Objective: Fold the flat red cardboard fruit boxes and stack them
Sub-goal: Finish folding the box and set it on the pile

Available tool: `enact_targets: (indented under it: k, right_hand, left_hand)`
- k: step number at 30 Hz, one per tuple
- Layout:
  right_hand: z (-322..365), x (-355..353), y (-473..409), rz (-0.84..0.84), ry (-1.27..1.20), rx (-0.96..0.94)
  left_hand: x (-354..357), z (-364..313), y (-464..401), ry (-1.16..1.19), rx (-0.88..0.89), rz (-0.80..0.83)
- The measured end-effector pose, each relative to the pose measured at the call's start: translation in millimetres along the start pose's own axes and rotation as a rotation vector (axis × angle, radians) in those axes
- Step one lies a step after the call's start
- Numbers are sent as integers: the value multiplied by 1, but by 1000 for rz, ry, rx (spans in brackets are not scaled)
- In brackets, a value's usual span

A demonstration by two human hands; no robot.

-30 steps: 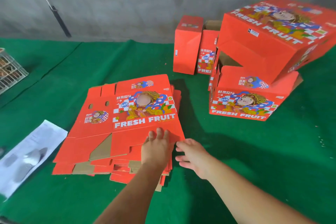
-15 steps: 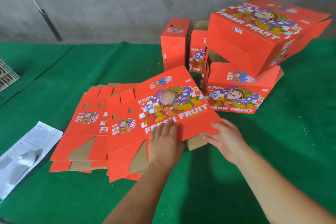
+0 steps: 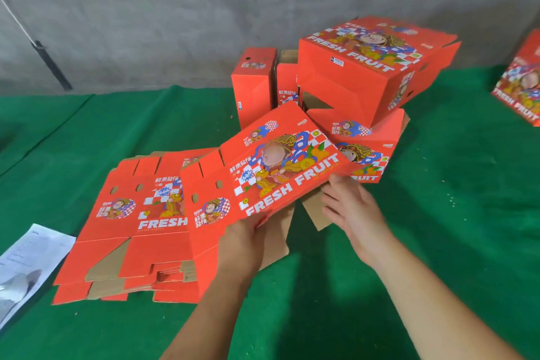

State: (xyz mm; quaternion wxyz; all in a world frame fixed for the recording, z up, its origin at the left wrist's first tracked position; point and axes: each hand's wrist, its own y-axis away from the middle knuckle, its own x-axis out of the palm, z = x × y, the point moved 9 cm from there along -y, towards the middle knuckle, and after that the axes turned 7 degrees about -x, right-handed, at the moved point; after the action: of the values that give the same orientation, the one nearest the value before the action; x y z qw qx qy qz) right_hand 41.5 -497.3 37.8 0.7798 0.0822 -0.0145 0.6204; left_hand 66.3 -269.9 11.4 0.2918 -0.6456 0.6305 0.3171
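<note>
Left hand (image 3: 244, 238) grips flat box (image 3: 263, 178) above pile (image 3: 128, 219); right hand (image 3: 352, 210) open, touching edge. Next you push box open.

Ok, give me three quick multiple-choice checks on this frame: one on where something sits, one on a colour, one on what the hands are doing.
1. Where does the pile of flat boxes lie relative to the lifted flat box?
A. To its left on the table
B. On top of the folded boxes
C. At the far right edge

2. What colour is the table cover?
A. Blue
B. Green
C. Grey

3. What is the left hand doing?
A. Resting flat on the white paper
B. Hanging idle off the table
C. Holding the lifted flat box at its near edge

Answers:
1 A, the pile lies left of and partly under the raised sheet.
2 B, green cloth shows all around the boxes.
3 C, its fingers go under the near edge while the right hand touches the right corner.
</note>
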Motion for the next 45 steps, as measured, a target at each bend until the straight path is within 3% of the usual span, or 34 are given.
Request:
enact_targets:
  k: [3,10,13,18,22,24,29,33,35,38,41,45]
  right_hand:
    - [-10,30,12,157,175,12]
    - [46,9,11,11,793,-217]
    - [80,10,5,40,918,-280]
    - [133,13,11,-22,1076,-425]
    - [150,12,21,-20,765,-360]
    - [156,16,23,-14,671,-408]
    - [152,21,12,-33,906,-527]
    - [100,9,-5,-53,1157,-444]
    - [73,-10,-14,-103,1350,-276]
    - [37,-40,-21,-39,1371,-65]
    - [19,-60,-20,31,1310,-11]
    - [14,-64,-14,58,1337,26]
  left_hand:
    - [13,-32,15,115,34,21]
    - [12,-118,17,203,176,181]
    - [2,-147,19,504,159,208]
    - [8,-172,40,1229,-150,246]
    - [-6,-198,59,1558,-217,169]
    - [-7,-198,62,1597,-251,139]
    - [12,-189,60,1557,-307,258]
    - [41,-187,67,1692,-378,538]
    - [51,-176,64,1673,-393,599]
    - [52,-135,43,1511,-466,446]
    - [34,-90,17,1406,-541,189]
    - [13,-58,-16,1278,-503,142]
